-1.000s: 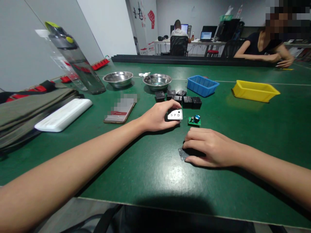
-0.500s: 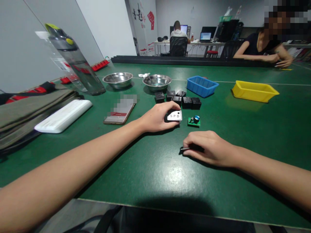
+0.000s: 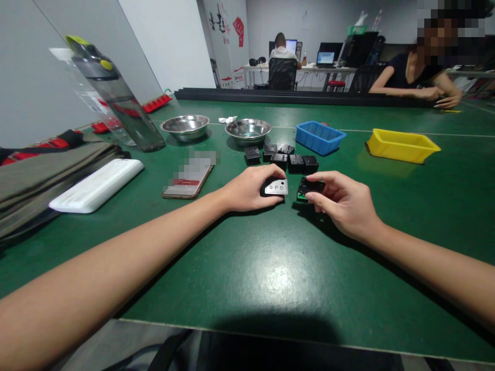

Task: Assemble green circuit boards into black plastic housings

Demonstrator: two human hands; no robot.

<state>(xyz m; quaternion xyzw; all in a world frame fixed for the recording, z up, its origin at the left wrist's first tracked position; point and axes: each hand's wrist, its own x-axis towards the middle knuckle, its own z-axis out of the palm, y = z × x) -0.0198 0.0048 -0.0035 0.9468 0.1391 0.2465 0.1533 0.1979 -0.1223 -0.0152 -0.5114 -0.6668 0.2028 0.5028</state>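
My left hand (image 3: 257, 188) is closed round a small case with a silver plate (image 3: 276, 187) marked "SPD", resting on the green table (image 3: 240, 268). To its right, my right hand (image 3: 342, 203) pinches a black piece (image 3: 312, 185) between thumb and fingers, and a bit of green circuit board (image 3: 301, 196) shows at its lower left edge. The two held parts are a short way apart. Just behind the hands, several black boxes (image 3: 296, 163) stand grouped together.
Behind the boxes are two steel bowls (image 3: 248, 132) (image 3: 185, 127), a blue bin (image 3: 320, 138) and a yellow bin (image 3: 402, 146). A phone (image 3: 188, 180), white power strip (image 3: 96, 185), bottle (image 3: 119, 98) and bag (image 3: 50, 180) lie left. A person sits across the table.
My right hand has moved forward from the nearer table to where the circuit board lay, and now grips a black piece there. My left hand has stayed almost in place with the SPD case.
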